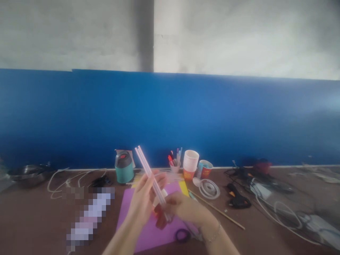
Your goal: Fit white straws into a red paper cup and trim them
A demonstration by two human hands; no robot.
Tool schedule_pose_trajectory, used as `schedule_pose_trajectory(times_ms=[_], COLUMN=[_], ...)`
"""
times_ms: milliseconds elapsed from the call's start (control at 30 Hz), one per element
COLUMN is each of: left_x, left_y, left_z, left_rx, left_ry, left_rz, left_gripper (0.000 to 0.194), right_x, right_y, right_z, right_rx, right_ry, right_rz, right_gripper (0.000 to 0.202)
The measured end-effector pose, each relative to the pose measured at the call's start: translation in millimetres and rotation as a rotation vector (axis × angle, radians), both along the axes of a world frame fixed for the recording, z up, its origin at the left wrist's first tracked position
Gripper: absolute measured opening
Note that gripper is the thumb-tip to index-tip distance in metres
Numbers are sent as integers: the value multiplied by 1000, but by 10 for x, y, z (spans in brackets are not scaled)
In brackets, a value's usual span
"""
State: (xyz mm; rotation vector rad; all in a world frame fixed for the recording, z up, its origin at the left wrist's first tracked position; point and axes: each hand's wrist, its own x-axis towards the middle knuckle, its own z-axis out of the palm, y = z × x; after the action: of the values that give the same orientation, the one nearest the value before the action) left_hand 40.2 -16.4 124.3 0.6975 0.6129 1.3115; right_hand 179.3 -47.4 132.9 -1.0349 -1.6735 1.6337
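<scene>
My left hand (145, 194) is wrapped round a few pale pink sticks (146, 163), which slant up and to the left over the table. Pinching the lower part of the same sticks is my right hand (179, 207), with a bracelet on its wrist. A small red and white item, blurred, shows between the hands. Beneath them lies a purple sheet (148, 235), with a yellow sheet (183, 187) partly under it. A black ring (182, 235) rests at the purple sheet's lower right.
Behind stand a teal container (124, 173), a pen cup (174, 166), stacked paper cups (190, 164) and another cup (205, 170). Rightward are a tape roll (209, 189), a thin stick (225, 214), a black glue gun (238, 200) and cables. A metal pan (28, 176) sits far left.
</scene>
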Motion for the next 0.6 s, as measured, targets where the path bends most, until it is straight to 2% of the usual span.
schedule_pose_trajectory(times_ms=[333,500,600], left_x=[31,18,4], left_y=[-66,-70,-67], left_z=[26,35,40], left_rx=[-37,-15,23], left_ry=[29,30,29], left_rz=[-36,-44,-70], left_gripper=[23,25,28], right_x=[31,17,1], right_y=[-37,-49,-53], right_z=[40,58,52], right_rx=[-59,-256,-280], right_ry=[-117,-75,-18], right_rz=[53,87,43], right_gripper=[20,20,19])
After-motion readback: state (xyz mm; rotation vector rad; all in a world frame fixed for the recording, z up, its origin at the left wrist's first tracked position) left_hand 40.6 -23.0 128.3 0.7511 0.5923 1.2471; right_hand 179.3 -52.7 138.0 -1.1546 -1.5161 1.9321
